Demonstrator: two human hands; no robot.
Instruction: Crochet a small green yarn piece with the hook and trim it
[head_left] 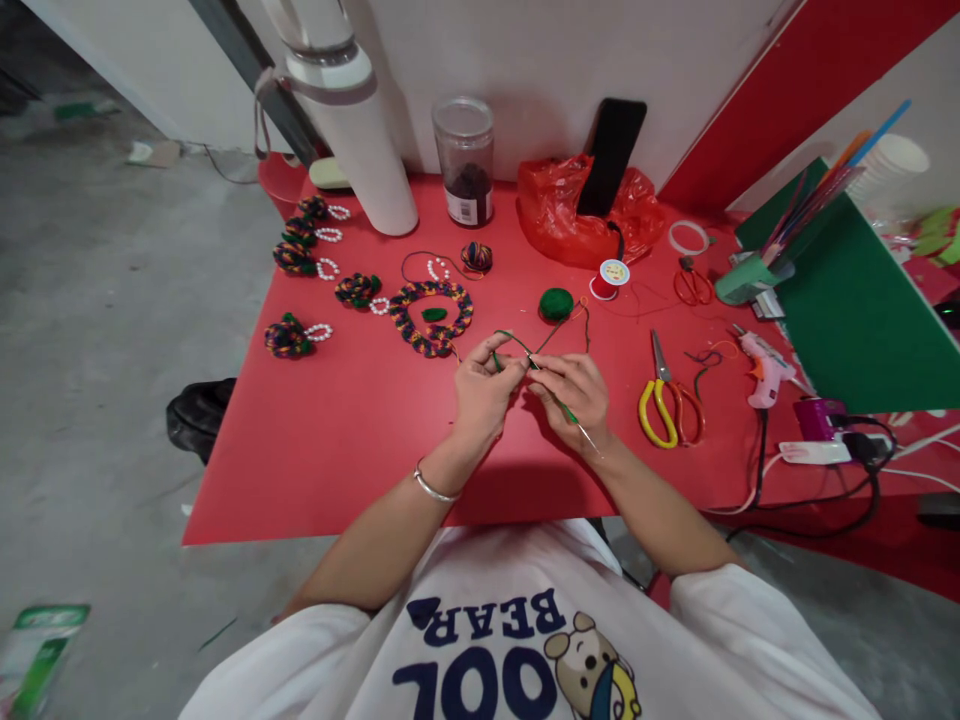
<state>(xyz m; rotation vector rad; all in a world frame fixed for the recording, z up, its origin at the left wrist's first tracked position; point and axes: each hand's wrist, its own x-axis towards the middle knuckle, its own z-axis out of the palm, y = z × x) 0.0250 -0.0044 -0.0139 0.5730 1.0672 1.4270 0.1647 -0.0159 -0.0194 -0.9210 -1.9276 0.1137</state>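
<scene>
Above the front middle of the red table, my right hand [571,392] is closed around a thin crochet hook [586,434] with a green grip, its tail pointing down toward my wrist. My left hand [486,385] pinches green yarn [551,336], which loops over its raised finger and meets the hook tip between both hands. Any stitches there are too small to make out. Just beyond my fingers lies a green yarn ball [556,304]. To the left is a multicoloured crocheted strip [431,348] curled in a ring, with a small green piece [433,315] inside it.
Several crocheted pieces with pearl loops [289,337] lie at the left. Yellow-and-red-handled scissors [664,400] and a pink glue gun [766,370] rest at the right, near a power strip [814,453]. A white bottle [360,140], plastic jar [465,165] and phone [613,155] stand behind.
</scene>
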